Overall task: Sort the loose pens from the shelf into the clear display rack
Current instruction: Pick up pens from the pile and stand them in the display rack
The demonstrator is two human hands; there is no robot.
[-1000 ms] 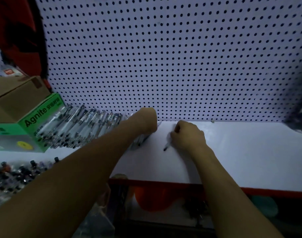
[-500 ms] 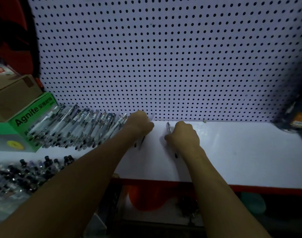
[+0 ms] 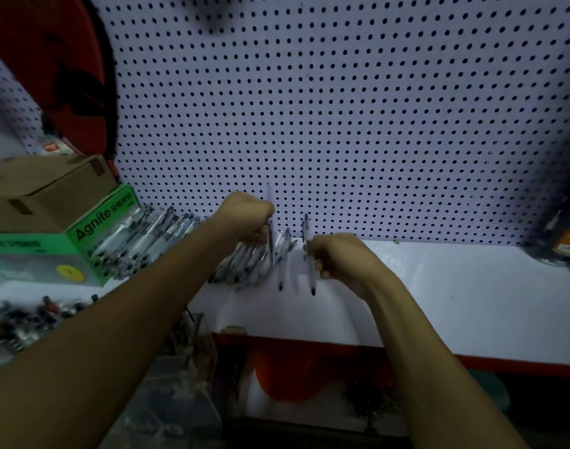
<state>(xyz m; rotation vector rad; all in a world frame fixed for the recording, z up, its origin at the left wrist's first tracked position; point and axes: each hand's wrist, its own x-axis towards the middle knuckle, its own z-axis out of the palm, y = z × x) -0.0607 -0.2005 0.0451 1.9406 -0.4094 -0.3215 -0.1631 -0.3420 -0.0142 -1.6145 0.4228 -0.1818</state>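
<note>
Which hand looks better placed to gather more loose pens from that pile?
Probably the left hand: it hovers right over the pile of pens, though already gripping one. The right hand holds its own pen beside it.

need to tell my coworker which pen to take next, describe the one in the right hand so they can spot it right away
Start at the white pegboard and drop to the white shelf below it. Near the middle, the right hand pinches a pen almost upright, dark tip down. It stands alone, right of the pen in the left hand, and clear of the pile of pens lying flat.
</note>
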